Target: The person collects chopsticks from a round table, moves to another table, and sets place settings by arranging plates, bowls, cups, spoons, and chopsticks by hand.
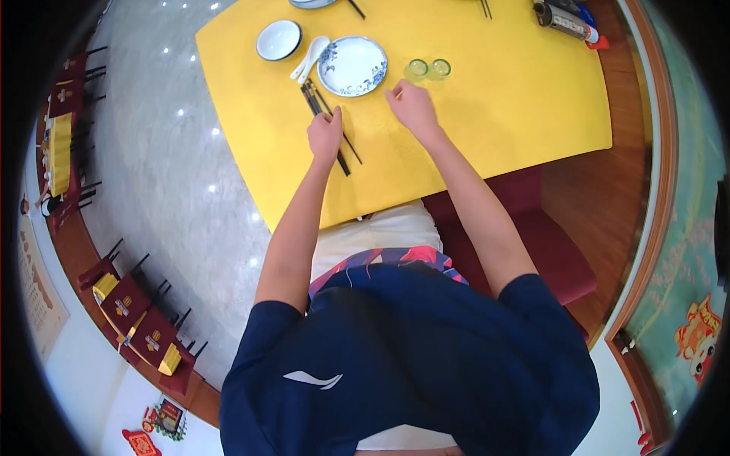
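Note:
Over the dark chopsticks [343,162] my left hand [325,137] is closed, its fingers wrapped round their middle; their ends show above and below it. Just right of the blue-and-white plate [352,67] is my right hand [413,106], its fingers curled together, and whatever they hold is too small or hidden to make out. Two small clear glasses [428,69] stand just beyond that hand. Left of the plate lie white spoons [310,59], with a white bowl [278,40] beside them.
A yellow cloth covers the table [494,114]. A dark bottle [564,21] lies at its far right corner. Another plate [312,2] sits at the far edge. A maroon seat [559,258] is tucked at the near right. Chairs [125,304] line the room's left side.

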